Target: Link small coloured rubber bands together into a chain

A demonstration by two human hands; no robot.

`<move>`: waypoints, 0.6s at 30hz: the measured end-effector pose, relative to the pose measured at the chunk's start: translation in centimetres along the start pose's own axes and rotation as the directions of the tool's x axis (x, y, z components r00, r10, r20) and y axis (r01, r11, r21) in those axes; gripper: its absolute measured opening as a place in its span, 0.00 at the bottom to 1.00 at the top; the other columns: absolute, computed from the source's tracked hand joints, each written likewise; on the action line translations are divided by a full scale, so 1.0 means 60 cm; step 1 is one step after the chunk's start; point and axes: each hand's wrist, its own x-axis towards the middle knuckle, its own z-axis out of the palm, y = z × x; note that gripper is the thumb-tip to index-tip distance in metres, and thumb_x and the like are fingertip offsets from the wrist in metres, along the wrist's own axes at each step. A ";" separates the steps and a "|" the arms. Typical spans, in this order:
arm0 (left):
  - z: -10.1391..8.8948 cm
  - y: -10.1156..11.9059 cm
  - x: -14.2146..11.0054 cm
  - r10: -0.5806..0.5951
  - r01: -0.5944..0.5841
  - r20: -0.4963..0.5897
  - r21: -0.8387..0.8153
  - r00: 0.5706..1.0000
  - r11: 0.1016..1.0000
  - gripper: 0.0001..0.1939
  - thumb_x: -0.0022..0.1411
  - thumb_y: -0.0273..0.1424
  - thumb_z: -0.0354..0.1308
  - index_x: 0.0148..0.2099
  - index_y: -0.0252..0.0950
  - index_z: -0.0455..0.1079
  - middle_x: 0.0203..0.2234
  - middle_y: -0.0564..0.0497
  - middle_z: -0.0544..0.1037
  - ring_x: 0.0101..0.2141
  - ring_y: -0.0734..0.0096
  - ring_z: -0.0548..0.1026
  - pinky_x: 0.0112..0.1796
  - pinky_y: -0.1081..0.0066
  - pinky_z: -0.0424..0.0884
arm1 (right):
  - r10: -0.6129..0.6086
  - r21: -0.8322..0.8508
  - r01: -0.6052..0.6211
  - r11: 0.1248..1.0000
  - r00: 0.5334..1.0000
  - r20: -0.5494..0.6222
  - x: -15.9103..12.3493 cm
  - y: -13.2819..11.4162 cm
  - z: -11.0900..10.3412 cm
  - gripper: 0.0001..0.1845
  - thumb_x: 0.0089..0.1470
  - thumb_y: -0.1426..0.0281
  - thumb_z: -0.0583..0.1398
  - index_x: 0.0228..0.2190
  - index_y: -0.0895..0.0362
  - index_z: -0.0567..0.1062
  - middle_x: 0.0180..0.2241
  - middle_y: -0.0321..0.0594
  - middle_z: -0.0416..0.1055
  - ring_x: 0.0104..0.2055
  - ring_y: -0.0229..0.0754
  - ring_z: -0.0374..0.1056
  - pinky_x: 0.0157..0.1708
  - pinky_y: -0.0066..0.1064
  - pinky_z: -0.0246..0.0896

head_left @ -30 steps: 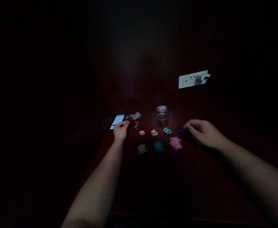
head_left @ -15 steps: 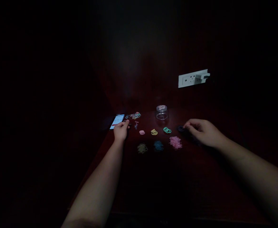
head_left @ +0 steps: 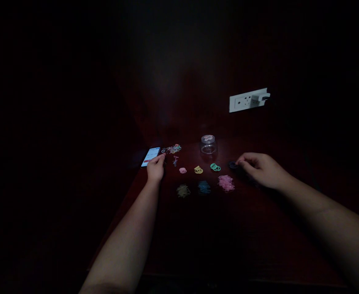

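My right hand (head_left: 261, 169) is at the right of the table, thumb and forefinger pinched at a small cluster of dark hair ties (head_left: 232, 165). My left hand (head_left: 156, 168) rests beside the lit phone (head_left: 151, 157), fingers closed together; anything between them is too dark to make out. In a row lie small groups of pink hair ties (head_left: 182, 170), yellow hair ties (head_left: 198, 170) and green hair ties (head_left: 215, 167). Nearer me are heaps of small elastic bands: olive (head_left: 183, 190), blue (head_left: 204, 187) and pink (head_left: 226, 183).
A clear lidded jar (head_left: 208, 145) stands behind the row. Beyond my left hand sits a mixed pile of coloured bands (head_left: 173, 149), with a few pink and bluish pieces (head_left: 175, 161) closer in. A white wall socket (head_left: 247, 100) holds a plug. The surroundings are very dark.
The view has shifted slightly. Both hands stay almost in place; the fingers of my left hand have moved a little, and my right fingertips remain at the dark hair ties.
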 end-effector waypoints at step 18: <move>0.010 0.000 -0.005 -0.146 0.161 0.105 -0.154 0.984 0.975 0.12 0.58 0.33 0.62 0.41 0.29 0.75 0.37 0.41 0.82 0.32 0.73 0.79 0.35 0.71 0.74 | -0.017 0.009 0.017 1.000 1.000 0.007 0.002 0.004 0.000 0.13 0.57 0.61 0.55 0.31 0.55 0.75 0.26 0.39 0.75 0.25 0.41 0.68 0.25 0.31 0.62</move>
